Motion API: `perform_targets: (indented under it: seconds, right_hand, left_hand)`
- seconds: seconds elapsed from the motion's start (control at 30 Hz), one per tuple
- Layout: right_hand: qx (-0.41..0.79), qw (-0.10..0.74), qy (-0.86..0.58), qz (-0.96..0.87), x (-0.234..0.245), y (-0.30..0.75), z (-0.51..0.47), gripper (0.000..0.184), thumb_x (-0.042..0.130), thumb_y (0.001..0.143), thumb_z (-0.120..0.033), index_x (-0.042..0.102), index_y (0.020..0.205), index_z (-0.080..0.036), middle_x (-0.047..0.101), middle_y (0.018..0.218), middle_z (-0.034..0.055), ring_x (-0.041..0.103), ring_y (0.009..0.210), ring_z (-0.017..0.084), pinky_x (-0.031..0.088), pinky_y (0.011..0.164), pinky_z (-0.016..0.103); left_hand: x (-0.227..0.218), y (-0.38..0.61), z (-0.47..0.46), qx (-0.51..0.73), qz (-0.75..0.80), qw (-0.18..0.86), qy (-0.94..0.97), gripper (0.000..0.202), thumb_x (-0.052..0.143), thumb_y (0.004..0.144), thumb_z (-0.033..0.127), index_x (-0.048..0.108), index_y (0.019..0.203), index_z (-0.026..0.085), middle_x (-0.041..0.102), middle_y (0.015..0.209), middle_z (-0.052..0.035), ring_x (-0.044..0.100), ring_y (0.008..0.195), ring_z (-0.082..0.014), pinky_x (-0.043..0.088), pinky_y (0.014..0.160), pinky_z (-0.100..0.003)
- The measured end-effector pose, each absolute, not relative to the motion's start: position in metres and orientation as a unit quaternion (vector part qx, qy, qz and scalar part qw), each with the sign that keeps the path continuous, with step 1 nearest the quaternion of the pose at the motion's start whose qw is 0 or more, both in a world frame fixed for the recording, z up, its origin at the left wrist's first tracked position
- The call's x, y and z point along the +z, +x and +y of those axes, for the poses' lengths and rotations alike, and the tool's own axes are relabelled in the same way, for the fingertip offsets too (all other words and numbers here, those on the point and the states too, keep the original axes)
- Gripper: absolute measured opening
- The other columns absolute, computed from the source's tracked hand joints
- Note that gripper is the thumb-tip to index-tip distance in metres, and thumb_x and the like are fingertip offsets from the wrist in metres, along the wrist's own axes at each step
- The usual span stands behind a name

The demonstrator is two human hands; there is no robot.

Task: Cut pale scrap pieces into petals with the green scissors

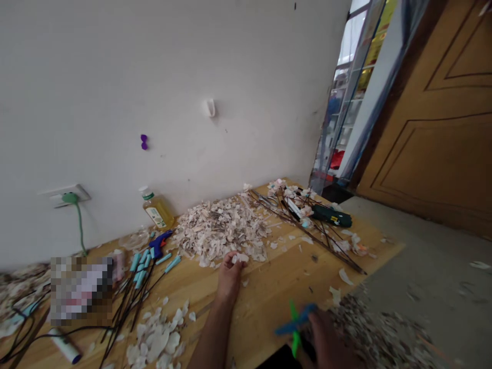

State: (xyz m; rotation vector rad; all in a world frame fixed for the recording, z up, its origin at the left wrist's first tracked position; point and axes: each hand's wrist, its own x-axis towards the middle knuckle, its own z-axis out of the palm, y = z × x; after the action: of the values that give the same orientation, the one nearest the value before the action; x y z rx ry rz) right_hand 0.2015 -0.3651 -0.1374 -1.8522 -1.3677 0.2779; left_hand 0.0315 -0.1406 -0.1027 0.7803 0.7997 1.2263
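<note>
My left hand [229, 277] is closed in a pinch on a pale petal-like piece [240, 258], just in front of a large heap of similar dried pieces [219, 230]. Low in the view, my right hand [326, 335] is wrapped round blue and green scissors [295, 326], whose two parts cross in an X. Motion blurs this hand and the scissors. A smaller pile of broad whitish petal-like pieces [159, 335] lies on the wooden table [265, 292], left of my left forearm.
A blue glue gun [159, 244], turquoise sticks [141, 266], dark stems [125, 307] and a bottle of yellow liquid [157, 209] stand or lie at left. Flowered twigs [303, 205] and a dark green object [331, 216] lie at right. Brown scraps [384, 328] cover the lower right.
</note>
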Motion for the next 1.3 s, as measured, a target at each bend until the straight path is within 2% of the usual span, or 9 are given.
perform_targets:
  seconds: [0.1,0.2,0.3,0.37,0.53,0.73,0.93,1.1,1.3]
  right_hand:
    - [0.061,0.337,-0.713,-0.612,-0.11,0.194,-0.293,0.043,0.059,0.08,-0.029,0.057,0.122,-0.021,0.063,0.122,0.0162,0.056,0.117,0.038,0.046,0.101,0.056]
    - [0.083,0.309,-0.684,-0.655,-0.089,0.196,-0.248,0.042,0.059,0.08,-0.026,0.056,0.121,-0.017,0.061,0.123,0.0169,0.055,0.116,0.035,0.047,0.099,0.051]
    - [0.117,0.298,-0.661,-0.678,-0.087,0.198,-0.233,0.038,0.058,0.083,-0.024,0.056,0.121,-0.016,0.061,0.122,0.0161,0.056,0.117,0.032,0.046,0.099,0.045]
    - [0.13,0.289,-0.666,-0.676,-0.092,0.199,-0.231,0.036,0.058,0.084,-0.022,0.057,0.119,-0.016,0.063,0.12,0.0157,0.057,0.117,0.031,0.046,0.099,0.043]
    - [0.156,0.266,-0.678,-0.667,-0.095,0.203,-0.231,0.024,0.054,0.088,-0.02,0.061,0.111,-0.019,0.068,0.112,0.0118,0.064,0.105,0.027,0.047,0.089,0.036]
    - [0.167,0.241,-0.702,-0.649,-0.095,0.212,-0.235,0.021,0.052,0.088,-0.018,0.062,0.106,-0.021,0.07,0.109,0.0102,0.065,0.1,0.026,0.045,0.085,0.034]
    - [0.165,0.243,-0.704,-0.647,-0.096,0.198,-0.243,0.015,0.053,0.088,-0.027,0.058,0.1,-0.02,0.067,0.106,0.0118,0.064,0.098,0.026,0.046,0.082,0.034]
    - [0.187,0.244,-0.703,-0.642,-0.084,0.177,-0.236,0.02,0.053,0.09,-0.032,0.061,0.103,-0.02,0.07,0.1,0.0101,0.067,0.094,0.026,0.044,0.077,0.033]
    - [0.205,0.267,-0.692,-0.638,-0.084,0.172,-0.227,0.021,0.054,0.09,-0.036,0.064,0.102,-0.022,0.072,0.089,0.0054,0.068,0.082,0.023,0.04,0.068,0.029]
  left_hand:
    - [-0.101,0.028,-0.142,0.555,0.342,0.682,0.331,0.051,0.091,0.054,0.031,0.064,0.097,0.021,0.067,0.076,0.0024,0.062,0.069,-0.0124,0.052,0.073,-0.026]
    - [-0.103,0.026,-0.143,0.561,0.331,0.677,0.341,0.056,0.09,0.056,0.032,0.064,0.104,0.021,0.064,0.07,0.0049,0.061,0.062,-0.0101,0.053,0.071,-0.026]
    - [-0.105,0.027,-0.143,0.541,0.331,0.68,0.366,0.057,0.089,0.059,0.031,0.063,0.107,0.019,0.069,0.077,0.0008,0.063,0.064,-0.0107,0.05,0.067,-0.023]
    - [-0.104,0.029,-0.144,0.52,0.338,0.685,0.382,0.058,0.09,0.058,0.03,0.063,0.108,0.019,0.072,0.085,-0.0027,0.065,0.07,-0.0125,0.05,0.07,-0.024]
    - [-0.104,0.03,-0.144,0.513,0.348,0.668,0.412,0.049,0.09,0.059,0.031,0.067,0.101,0.019,0.072,0.095,-0.0039,0.066,0.081,-0.0145,0.049,0.079,-0.025]
    - [-0.107,0.029,-0.143,0.516,0.35,0.68,0.386,0.039,0.088,0.061,0.04,0.068,0.086,0.017,0.067,0.081,-0.0009,0.061,0.073,-0.0132,0.048,0.073,-0.025]
    - [-0.102,0.028,-0.143,0.537,0.34,0.701,0.324,0.044,0.093,0.053,0.035,0.064,0.08,0.017,0.065,0.073,0.0011,0.06,0.069,-0.011,0.048,0.072,-0.023]
    - [-0.099,0.025,-0.145,0.536,0.326,0.718,0.301,0.046,0.094,0.051,0.027,0.065,0.086,0.018,0.069,0.079,0.0002,0.064,0.074,-0.0121,0.05,0.075,-0.024]
    - [-0.1,0.027,-0.144,0.538,0.325,0.707,0.324,0.037,0.091,0.056,0.031,0.067,0.081,0.017,0.068,0.076,-0.0003,0.062,0.071,-0.0122,0.049,0.075,-0.025]
